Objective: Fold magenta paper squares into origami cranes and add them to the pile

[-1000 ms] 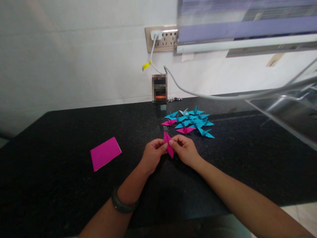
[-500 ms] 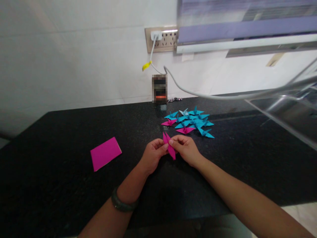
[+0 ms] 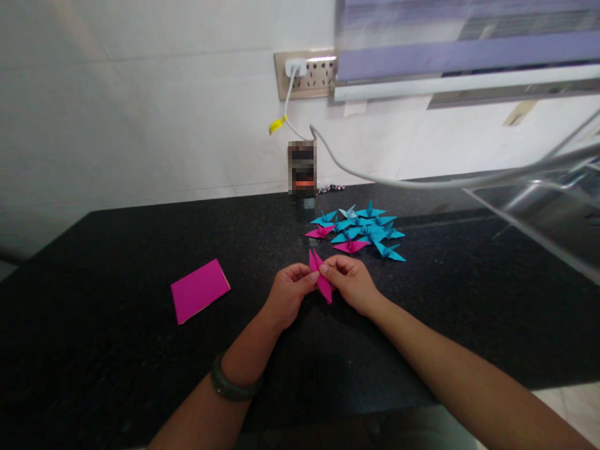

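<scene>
Paper, bright pink and folded into a narrow form with two points at its far end, held between both bare hands over the middle of a black table. The left hand grips the left side, its thumb on top; the right hand pinches the right side likewise, the two thumbs lying close together.

A dark bangle encircles the left forearm. Left of the hands and well apart from them, a flat pink paper rectangle rests on the table. Beyond the right hand stands a cluster of folded cranes: several blue cranes, a pale crane at the rear, and two pink cranes along the nearer left edge.

Background: a pixelated upright object, not identifiable, stands near the tiled wall. Above it, a socket panel holds a white plug, whose pale cable carries a yellow tag. A metal sink shows partly at right.
</scene>
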`<state>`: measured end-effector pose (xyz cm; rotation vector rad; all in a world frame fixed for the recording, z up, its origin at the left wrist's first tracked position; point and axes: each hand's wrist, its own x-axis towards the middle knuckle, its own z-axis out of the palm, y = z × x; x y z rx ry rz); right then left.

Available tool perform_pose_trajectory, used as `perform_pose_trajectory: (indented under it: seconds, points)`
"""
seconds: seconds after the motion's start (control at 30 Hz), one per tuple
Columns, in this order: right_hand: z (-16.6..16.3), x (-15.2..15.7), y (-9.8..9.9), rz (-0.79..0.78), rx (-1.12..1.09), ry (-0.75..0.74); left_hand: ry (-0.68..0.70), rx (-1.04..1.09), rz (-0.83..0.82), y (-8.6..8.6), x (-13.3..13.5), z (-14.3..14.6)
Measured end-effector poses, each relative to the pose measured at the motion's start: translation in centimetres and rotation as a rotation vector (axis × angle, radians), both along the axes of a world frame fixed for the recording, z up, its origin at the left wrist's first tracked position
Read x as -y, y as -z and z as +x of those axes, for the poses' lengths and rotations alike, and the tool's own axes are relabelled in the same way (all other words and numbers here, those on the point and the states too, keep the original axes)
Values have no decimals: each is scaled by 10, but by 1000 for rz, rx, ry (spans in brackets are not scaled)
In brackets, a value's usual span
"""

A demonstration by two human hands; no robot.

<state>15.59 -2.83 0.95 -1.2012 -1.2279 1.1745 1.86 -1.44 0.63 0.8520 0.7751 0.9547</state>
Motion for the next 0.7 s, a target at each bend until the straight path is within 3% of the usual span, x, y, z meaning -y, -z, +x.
perform_pose_trajectory:
  seconds: [0.7]
  points:
    - [0, -1, 2, 58, 115, 32, -27, -35, -23, 2, -1, 2]
